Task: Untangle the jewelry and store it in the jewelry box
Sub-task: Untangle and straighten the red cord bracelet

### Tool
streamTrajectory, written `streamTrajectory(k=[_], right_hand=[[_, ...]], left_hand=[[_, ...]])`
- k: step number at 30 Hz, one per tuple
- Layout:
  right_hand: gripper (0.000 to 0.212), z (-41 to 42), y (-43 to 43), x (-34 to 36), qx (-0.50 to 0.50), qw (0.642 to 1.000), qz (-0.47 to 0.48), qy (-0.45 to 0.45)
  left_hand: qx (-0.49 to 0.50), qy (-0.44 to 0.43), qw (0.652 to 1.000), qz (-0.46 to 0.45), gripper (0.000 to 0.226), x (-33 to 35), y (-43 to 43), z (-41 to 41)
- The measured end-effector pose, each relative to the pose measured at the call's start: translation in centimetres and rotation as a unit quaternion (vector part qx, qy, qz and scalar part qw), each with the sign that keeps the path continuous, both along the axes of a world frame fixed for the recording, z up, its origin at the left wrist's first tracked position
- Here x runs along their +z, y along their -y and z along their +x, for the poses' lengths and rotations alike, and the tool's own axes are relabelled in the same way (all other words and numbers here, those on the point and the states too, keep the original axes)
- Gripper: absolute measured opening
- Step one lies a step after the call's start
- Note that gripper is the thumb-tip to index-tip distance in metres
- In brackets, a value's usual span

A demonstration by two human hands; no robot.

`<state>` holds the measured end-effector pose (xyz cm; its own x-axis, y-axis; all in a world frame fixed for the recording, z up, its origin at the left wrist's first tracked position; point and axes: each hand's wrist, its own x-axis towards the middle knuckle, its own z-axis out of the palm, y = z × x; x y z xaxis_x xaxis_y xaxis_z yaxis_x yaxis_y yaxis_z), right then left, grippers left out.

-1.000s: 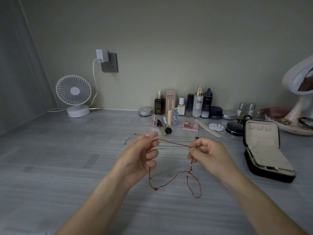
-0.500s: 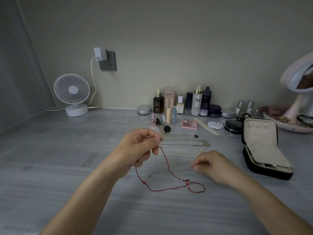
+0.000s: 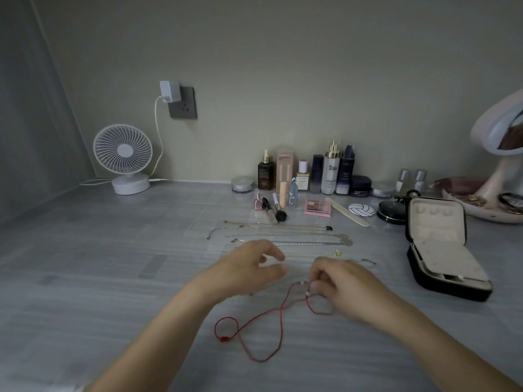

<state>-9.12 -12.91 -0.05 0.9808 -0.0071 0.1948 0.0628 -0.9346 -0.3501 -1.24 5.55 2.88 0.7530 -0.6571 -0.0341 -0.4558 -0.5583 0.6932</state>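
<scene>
Now, at a grey wood-grain tabletop (image 3: 113,278), a person's right hand (image 3: 343,287) is pinching a red cord bracelet (image 3: 281,309) at its small pale beads, fingers curled in on the cord, while the rest of the cord is lying in loose loops on the surface nearer the camera. The left hand (image 3: 246,268) is hovering just beside it, fingers loosely bent, thumb and forefinger apart, gripping nothing. Thin metal chains (image 3: 297,244) are lying in rows just behind the hands. The open black jewelry box (image 3: 435,224) is sitting well off to the right.
</scene>
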Motion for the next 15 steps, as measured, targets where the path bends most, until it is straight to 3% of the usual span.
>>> streamTrajectory(k=[4,7,10,15], right_hand=[[0.025,0.6,-0.5,3.2,0.005,0.986,0.158,0.051],[0.029,0.8,-0.8,4.9,0.022,0.967,0.239,0.091],[0.027,0.6,-0.3,5.9,0.016,0.954,0.272,0.127],[0.025,0.3,1.5,6.1,-0.023,0.949,0.275,0.155]], left_hand=[[-0.022,-0.042,0.993,-0.112,0.031,-0.1,2.5,-0.3],[-0.042,-0.109,0.972,-0.203,0.022,0.3,3.9,-0.7],[-0.009,-0.113,0.957,-0.267,0.012,0.6,4.1,-0.4],[-0.002,-0.174,0.945,-0.276,0.026,1.3,2.6,1.0]])
